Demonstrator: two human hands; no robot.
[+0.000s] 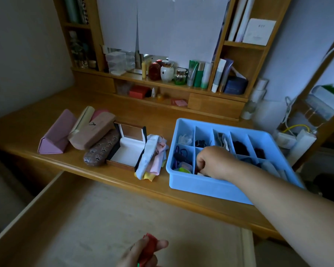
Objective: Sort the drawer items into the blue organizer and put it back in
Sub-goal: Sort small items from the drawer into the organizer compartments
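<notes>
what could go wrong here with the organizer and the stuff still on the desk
1. The blue plastic divided organizer sits at the wooden desk's front edge; the right hand reaching into it could nudge it toward the open drawer.
2. The loose pile of pastel cloths overhangs that edge and may slip off.
3. The left hand already holds a red item, so steadying the organizer would likely be awkward.

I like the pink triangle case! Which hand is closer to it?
Left. The left hand sits below the pink triangle case, over the drawer; the right hand is farther off, in the blue organizer.
</notes>
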